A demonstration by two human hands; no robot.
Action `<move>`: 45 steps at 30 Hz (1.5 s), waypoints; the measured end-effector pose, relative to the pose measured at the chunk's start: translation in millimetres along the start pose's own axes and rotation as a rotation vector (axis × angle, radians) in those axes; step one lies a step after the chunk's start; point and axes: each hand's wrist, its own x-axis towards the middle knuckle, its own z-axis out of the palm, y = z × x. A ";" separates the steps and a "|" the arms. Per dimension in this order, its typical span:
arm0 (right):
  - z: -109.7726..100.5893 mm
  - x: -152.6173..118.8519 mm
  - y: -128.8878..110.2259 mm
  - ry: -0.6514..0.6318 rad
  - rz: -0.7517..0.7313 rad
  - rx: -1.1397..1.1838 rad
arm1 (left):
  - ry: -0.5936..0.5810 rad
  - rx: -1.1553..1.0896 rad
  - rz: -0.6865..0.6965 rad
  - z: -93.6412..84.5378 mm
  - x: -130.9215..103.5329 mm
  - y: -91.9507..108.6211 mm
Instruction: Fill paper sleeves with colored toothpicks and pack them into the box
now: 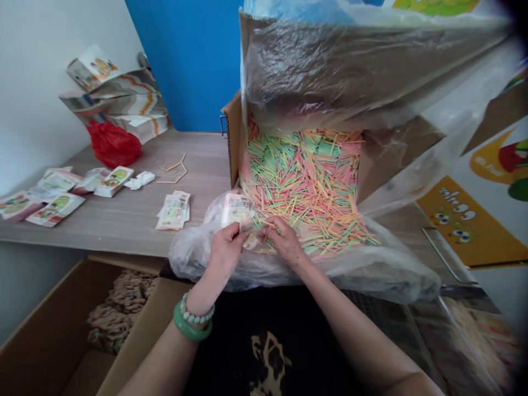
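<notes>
Plastic edge (330,272), sticks (257,221) seemingly between hands (284,242)

"What's worn on the left wrist (199,302)?"
"A smooth green bangle (193,333) and a pale, round-beaded bracelet (198,318)."
"And the clothing?"
"A black garment (231,335), with an irregular tan print (270,360) low on the front."

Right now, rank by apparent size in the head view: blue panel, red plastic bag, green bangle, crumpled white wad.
1. Flat blue panel
2. Red plastic bag
3. Round green bangle, crumpled white wad: too alike to rank
</notes>
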 end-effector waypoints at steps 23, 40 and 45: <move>15.0 15.5 -74.8 0.279 -0.205 0.407 | -0.221 -0.108 -0.124 2.5 -5.2 19.8; 19.6 13.6 -78.4 0.331 -0.198 0.368 | -0.211 -0.061 -0.097 7.5 -4.4 12.5; 22.2 8.3 -74.4 0.283 -0.180 0.340 | -0.200 -0.131 -0.124 9.0 -4.3 11.2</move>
